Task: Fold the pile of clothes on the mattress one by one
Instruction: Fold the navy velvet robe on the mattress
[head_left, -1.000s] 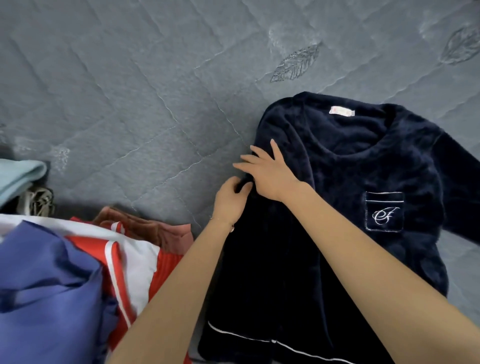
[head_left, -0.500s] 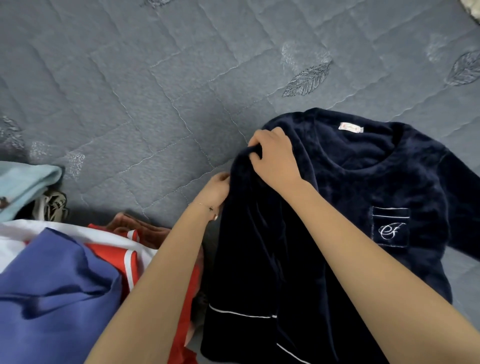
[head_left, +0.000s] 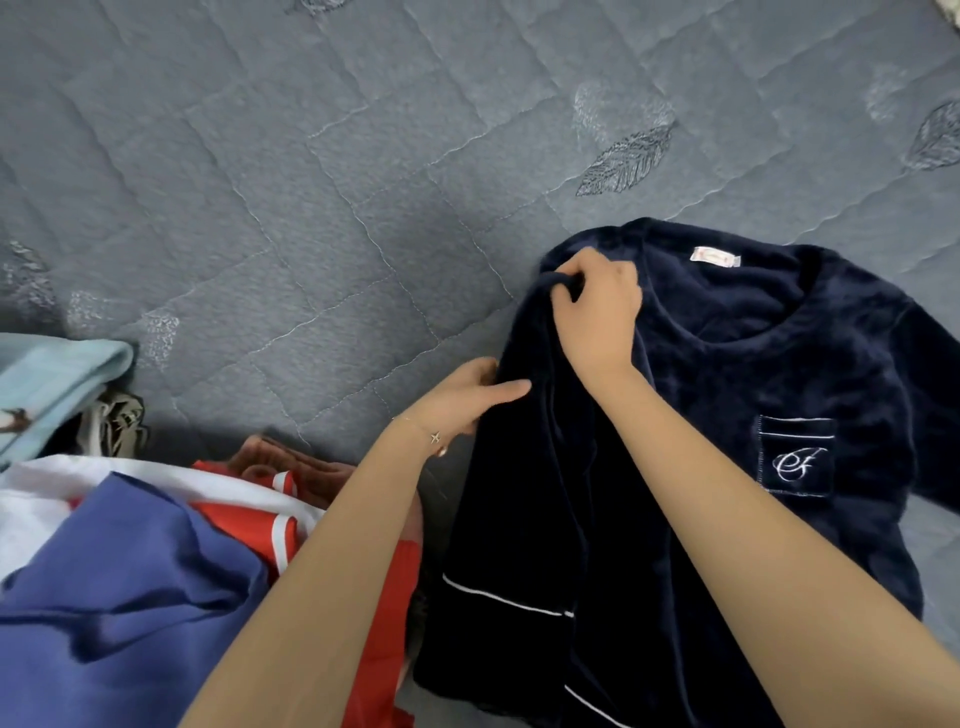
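Both hands grip the left side of the navy top (head_left: 779, 364), which lies on the mattress (head_left: 311, 182) right of the pile (head_left: 130, 571), collar away and hem toward the person: right hand (head_left: 597, 312) pinching the shoulder, left hand (head_left: 462, 400) closed on the sleeve just nearer.

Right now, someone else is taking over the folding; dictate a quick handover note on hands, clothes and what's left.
Right hand grips the shoulder of the navy fleece pocketed top; left hand pinches its side edge below.
The top lies collar-up on the grey quilted mattress, one side raised mid-fold.
Left: finish this fold, then the heap of blue, red-and-white and brown clothes at near left.
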